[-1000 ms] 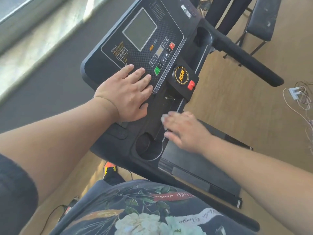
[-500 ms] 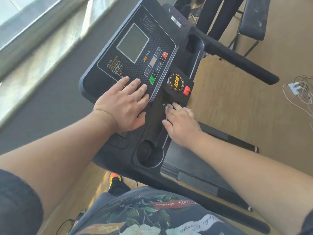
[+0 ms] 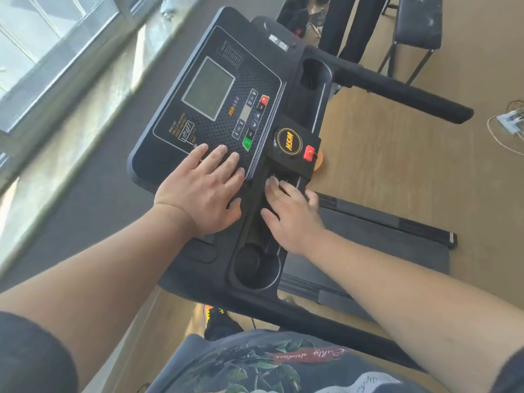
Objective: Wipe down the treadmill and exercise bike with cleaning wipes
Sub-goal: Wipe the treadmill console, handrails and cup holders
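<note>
The black treadmill console (image 3: 255,55) fills the middle of the head view, with a grey screen (image 3: 208,89) and a button row. My left hand (image 3: 198,194) lies flat on the lower part of the control panel, fingers spread. My right hand (image 3: 293,218) presses a small white wipe (image 3: 271,180) into the narrow tray just below the block that carries the round HSM logo and the red safety key (image 3: 309,153). Only a bit of the wipe shows past my fingertips. No exercise bike is clearly in view.
A round cup holder (image 3: 256,265) sits just behind my right wrist, and another (image 3: 314,72) at the far end. The far handlebar (image 3: 402,90) juts right over the wooden floor. The belt (image 3: 382,251) lies below. A black stool (image 3: 419,21), a power strip (image 3: 510,120) and a window (image 3: 42,52) surround it.
My right hand has slid the wipe forward along the tray toward the safety-key block. My left hand has stayed flat on the panel. The view has shifted slightly.
</note>
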